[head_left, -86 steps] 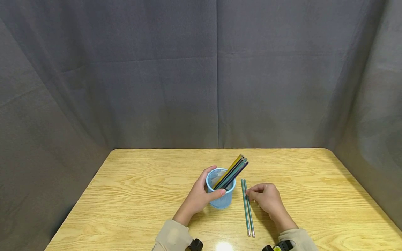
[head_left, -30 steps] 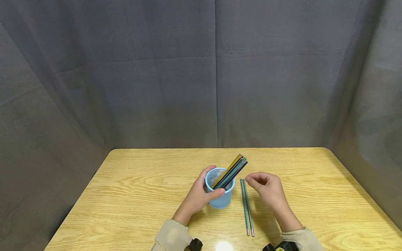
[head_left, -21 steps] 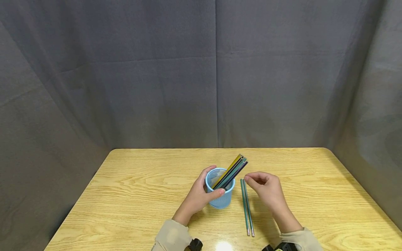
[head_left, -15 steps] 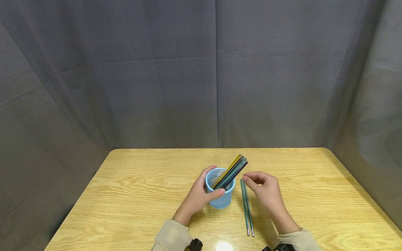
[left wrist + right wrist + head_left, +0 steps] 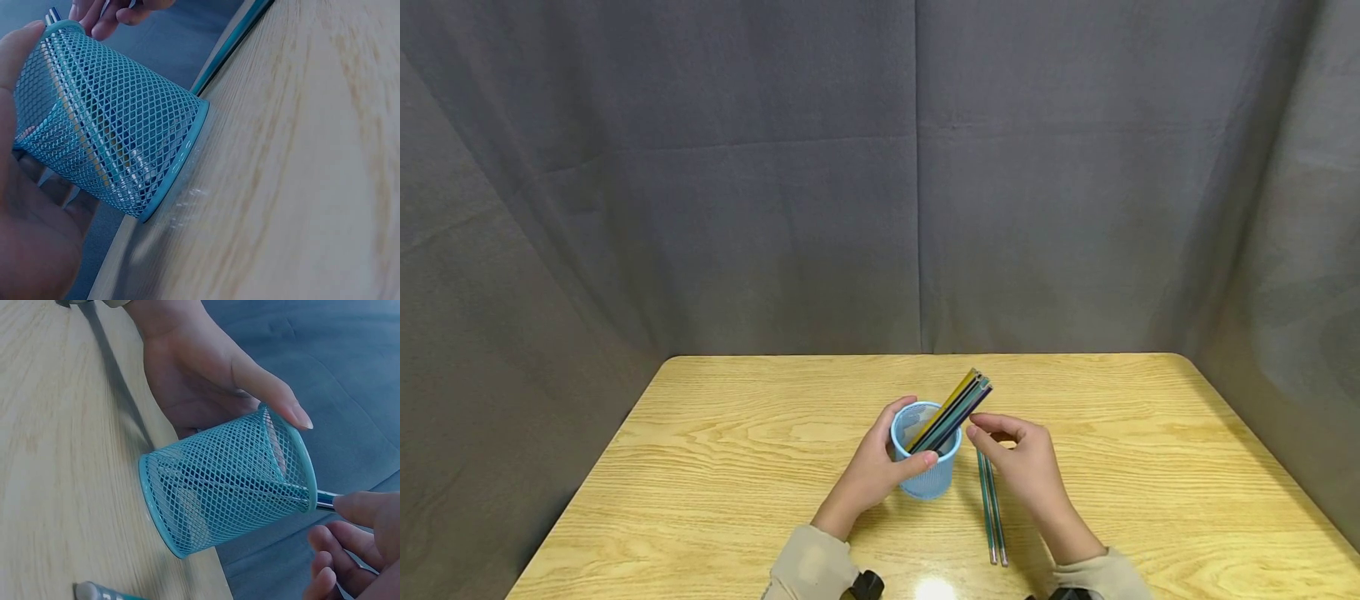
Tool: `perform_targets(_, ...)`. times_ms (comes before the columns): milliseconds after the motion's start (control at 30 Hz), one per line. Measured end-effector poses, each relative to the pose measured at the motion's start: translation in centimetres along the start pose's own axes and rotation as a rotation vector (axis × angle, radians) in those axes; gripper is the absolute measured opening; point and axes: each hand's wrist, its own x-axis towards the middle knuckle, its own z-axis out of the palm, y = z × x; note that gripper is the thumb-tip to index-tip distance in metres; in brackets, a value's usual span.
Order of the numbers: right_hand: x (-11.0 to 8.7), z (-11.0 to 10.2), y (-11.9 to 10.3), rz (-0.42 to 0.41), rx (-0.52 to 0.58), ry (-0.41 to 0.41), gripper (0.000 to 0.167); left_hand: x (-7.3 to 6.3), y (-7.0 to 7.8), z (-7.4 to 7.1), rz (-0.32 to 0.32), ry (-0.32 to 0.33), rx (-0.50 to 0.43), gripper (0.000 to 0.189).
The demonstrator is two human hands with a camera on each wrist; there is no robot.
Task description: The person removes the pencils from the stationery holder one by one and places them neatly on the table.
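Note:
A light-blue mesh pencil cup (image 5: 927, 482) stands on the table, and my left hand (image 5: 877, 467) grips it, thumb on the near rim and fingers round the far side. Yellow, black, green and dark pencils (image 5: 953, 412) lean to the right inside it. Close to their right side is my right hand (image 5: 1021, 454), thumb and forefinger slightly apart with nothing visible between them. In the right wrist view its thumb overlaps the pencil ends; whether it touches them I cannot tell. Two green pencils (image 5: 990, 517) lie side by side below that hand, their far ends hidden behind the fingers.
The wooden table (image 5: 737, 467) has rounded far corners. Grey curtains (image 5: 797, 183) hang behind it and along both sides. A bright glare spot (image 5: 935, 588) shows at the near edge.
My right hand has moved from beside the two loose green pencils, first away and then left to the pencils in the cup. The left hand and cup stay put.

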Motion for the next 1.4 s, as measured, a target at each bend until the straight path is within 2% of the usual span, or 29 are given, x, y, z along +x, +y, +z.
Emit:
perform_targets(600, -0.2, 1.1, 0.0, 0.005, -0.032, -0.018, 0.024, 0.0, -0.1, 0.0, 0.007, -0.008, -0.011, 0.076)
perform_targets(1400, -0.2, 1.4, 0.0, -0.037, -0.018, 0.016, 0.016, 0.0, -0.3, 0.0, 0.014, -0.018, -0.043, 0.076)
